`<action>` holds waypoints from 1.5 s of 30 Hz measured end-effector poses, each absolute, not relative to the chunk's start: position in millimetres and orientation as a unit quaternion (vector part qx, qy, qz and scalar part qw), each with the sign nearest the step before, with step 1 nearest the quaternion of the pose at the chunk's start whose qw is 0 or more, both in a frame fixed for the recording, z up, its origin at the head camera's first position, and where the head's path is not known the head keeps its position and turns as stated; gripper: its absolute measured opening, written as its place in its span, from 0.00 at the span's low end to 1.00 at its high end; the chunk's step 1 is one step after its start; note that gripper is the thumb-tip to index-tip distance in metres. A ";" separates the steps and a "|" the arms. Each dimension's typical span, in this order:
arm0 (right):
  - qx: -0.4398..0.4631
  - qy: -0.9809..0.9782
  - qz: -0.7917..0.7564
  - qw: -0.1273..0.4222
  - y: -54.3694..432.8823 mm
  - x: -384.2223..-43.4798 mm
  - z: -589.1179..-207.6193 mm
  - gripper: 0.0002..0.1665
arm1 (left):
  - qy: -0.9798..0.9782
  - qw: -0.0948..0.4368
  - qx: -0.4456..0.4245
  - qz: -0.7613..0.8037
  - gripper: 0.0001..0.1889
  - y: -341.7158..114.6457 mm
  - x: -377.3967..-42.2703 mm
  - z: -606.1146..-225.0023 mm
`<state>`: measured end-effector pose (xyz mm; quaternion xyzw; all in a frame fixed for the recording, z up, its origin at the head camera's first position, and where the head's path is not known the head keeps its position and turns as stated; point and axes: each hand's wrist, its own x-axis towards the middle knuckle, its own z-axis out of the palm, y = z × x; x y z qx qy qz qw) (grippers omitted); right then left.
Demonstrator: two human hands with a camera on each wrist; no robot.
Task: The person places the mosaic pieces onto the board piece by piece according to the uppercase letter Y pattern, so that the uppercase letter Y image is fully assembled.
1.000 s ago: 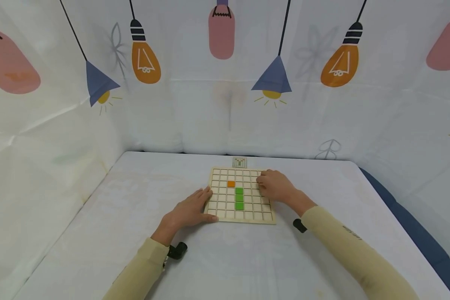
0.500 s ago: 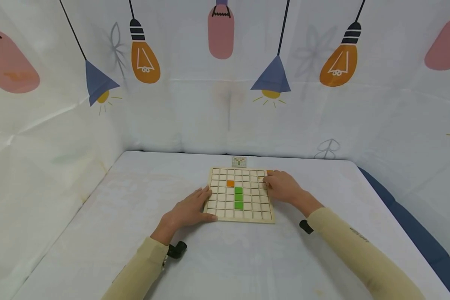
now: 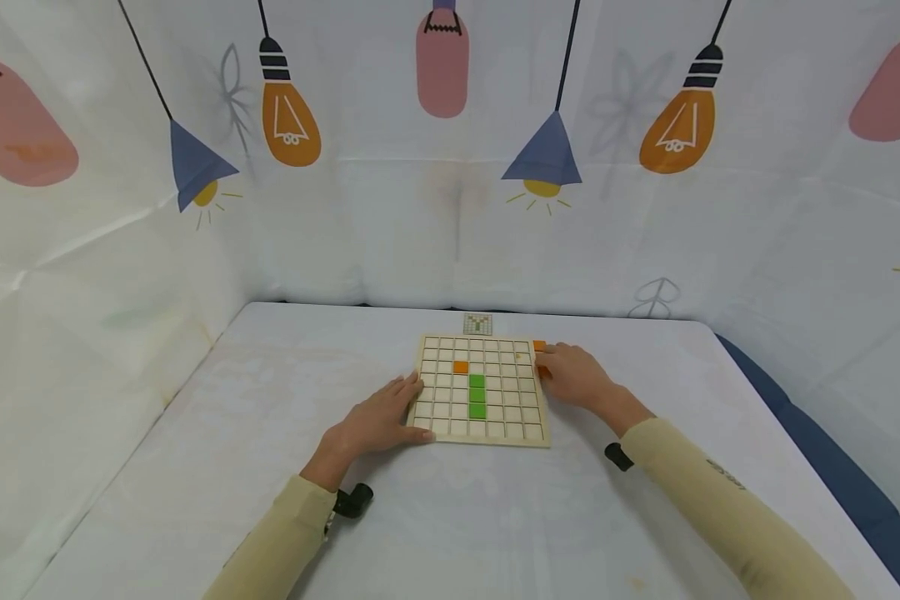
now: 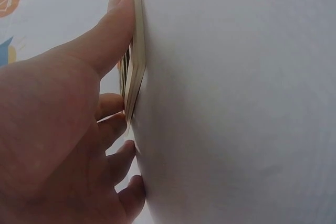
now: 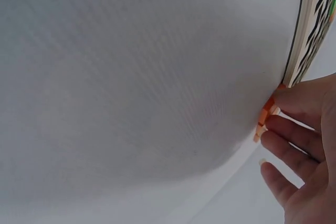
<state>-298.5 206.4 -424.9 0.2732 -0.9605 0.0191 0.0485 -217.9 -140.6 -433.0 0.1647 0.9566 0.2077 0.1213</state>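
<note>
The left grip [image 3: 381,417] lies spread on the edge of the pale, square wooden grid board [image 3: 513,400]. The right grip [image 3: 573,375] curls at flat bright-orange tiles [image 5: 265,111] just beside the board; I cannot tell whether it pinches 1. A knuckle bumping the board could unseat its 3 green square tiles [image 3: 477,395]. The white surface [image 3: 450,525] meets white, lamp-printed sheeting [image 3: 390,233].

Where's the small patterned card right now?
In the head view, the small patterned card lies near the middle of the table's far edge, just beyond the grid board's far side.
</note>
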 end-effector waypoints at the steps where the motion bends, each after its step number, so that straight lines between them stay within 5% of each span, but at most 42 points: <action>1: 0.273 -0.961 0.020 0.048 206.6 -298.4 -425.2 0.09 | 0.956 0.122 0.166 0.208 0.49 -140.6 -217.9 -433.1; 24: 0.204 -0.976 0.075 0.011 206.4 -299.8 -425.5 0.19 | 0.957 0.122 0.162 0.206 0.50 -141.3 -220.2 -436.6; 45: 0.186 -0.978 0.095 -0.011 211.5 -301.4 -422.4 0.15 | 0.958 0.122 0.164 0.200 0.49 -140.7 -219.8 -436.0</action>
